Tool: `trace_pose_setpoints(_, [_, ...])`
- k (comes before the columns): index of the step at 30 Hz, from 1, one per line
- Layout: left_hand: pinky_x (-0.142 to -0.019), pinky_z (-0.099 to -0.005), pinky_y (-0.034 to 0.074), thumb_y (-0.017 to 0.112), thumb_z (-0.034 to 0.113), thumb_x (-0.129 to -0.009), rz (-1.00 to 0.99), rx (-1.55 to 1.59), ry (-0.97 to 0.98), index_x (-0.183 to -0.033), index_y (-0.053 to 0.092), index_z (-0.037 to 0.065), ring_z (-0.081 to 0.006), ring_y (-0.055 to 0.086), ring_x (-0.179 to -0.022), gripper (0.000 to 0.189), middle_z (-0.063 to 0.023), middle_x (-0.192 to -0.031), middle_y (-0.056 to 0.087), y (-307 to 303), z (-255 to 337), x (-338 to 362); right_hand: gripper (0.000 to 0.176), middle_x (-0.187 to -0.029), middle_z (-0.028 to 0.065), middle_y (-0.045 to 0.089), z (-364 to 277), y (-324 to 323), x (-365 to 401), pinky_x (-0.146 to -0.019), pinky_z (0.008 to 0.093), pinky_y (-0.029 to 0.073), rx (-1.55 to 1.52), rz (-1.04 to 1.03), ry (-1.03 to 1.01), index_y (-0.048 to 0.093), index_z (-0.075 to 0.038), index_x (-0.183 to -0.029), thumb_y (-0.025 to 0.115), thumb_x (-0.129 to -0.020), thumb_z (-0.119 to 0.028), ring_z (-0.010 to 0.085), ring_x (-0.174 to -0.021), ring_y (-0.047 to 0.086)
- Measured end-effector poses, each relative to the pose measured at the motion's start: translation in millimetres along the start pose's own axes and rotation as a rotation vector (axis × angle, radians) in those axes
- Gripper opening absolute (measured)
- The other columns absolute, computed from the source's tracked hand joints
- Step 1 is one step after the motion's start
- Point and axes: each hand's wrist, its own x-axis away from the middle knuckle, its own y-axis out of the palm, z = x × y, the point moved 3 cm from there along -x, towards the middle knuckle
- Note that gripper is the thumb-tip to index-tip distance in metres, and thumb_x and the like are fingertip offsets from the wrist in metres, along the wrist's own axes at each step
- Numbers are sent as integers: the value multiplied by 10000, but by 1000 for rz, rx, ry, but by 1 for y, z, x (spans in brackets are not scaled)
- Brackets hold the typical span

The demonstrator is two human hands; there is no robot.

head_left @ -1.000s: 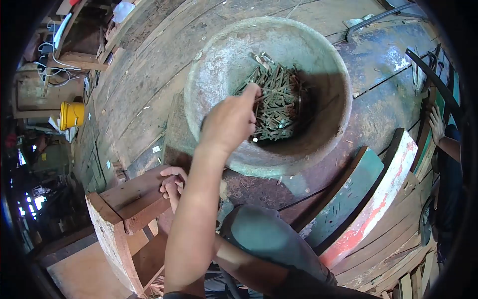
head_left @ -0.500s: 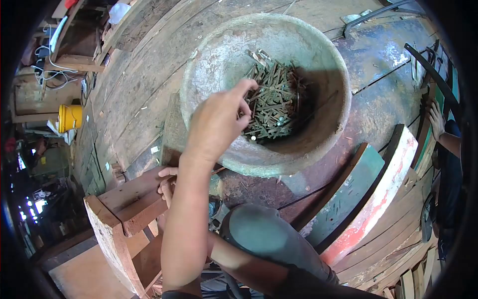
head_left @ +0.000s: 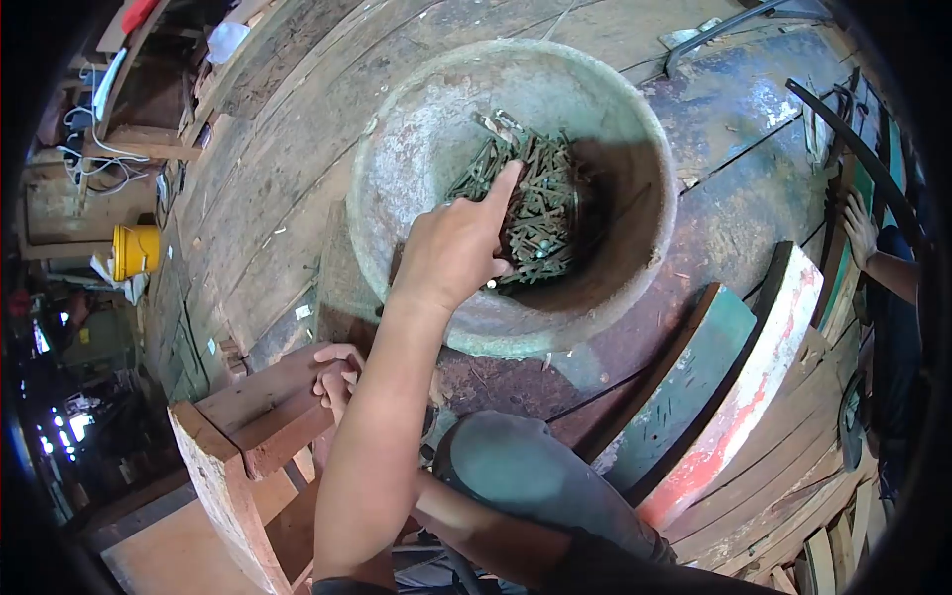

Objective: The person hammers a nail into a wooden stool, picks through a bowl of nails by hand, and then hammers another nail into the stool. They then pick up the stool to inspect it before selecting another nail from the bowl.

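My left hand (head_left: 456,243) reaches over a wide, worn basin (head_left: 412,139), palm down. Its index finger stretches out over a heap of rusty nails (head_left: 540,213), with the thumb apart from it; the other fingers are mostly hidden. I see nothing held between finger and thumb. Crossing beneath the left forearm, my right hand (head_left: 339,375) is beside the end of a reddish wooden frame (head_left: 283,436). Its fingers are curled together, and the forearm partly covers them, so what they hold, if anything, is hidden.
Two curved planks, one green (head_left: 689,372) and one white and red (head_left: 749,397), lie right of my knee (head_left: 516,461). At the right edge are another person's hand (head_left: 861,228) and a dark curved bar (head_left: 858,149). A yellow bucket (head_left: 134,251) stands far left.
My left hand has shifted slightly right and down in view, its index finger straighter over the nails. The right hand's fingers have curled closer together. The whole view has shifted slightly.
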Motion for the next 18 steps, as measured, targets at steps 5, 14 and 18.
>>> trace_pose_setpoints(5, [-749,-455,549,842,79,-710,15,-73,20,-1581,299,279,-317,718,-833,1046,-57,-848,756,2,-1,-1,588,-1483,37,423,-151,-173,-14,-1074,290,339,169,-6,-79,248,-96,-1590,370,-1061,-320,159,-1277,455])
trace_pose_setpoints(14, [-657,-416,514,758,41,-702,175,97,12,-1551,379,291,-252,670,-674,963,-13,-807,719,-9,-1,12,606,-1523,37,412,-331,-350,21,-1092,299,331,450,36,-129,230,-109,-1609,358,-1065,-346,166,-1307,449])
trace_pose_setpoints(18, [-614,-319,481,745,8,-724,241,259,-18,-1532,416,248,-152,585,-595,905,-22,-820,714,-17,-5,16,615,-1541,37,408,-376,-412,20,-1100,303,328,601,67,-57,222,-115,-1617,352,-1067,-358,170,-1321,446])
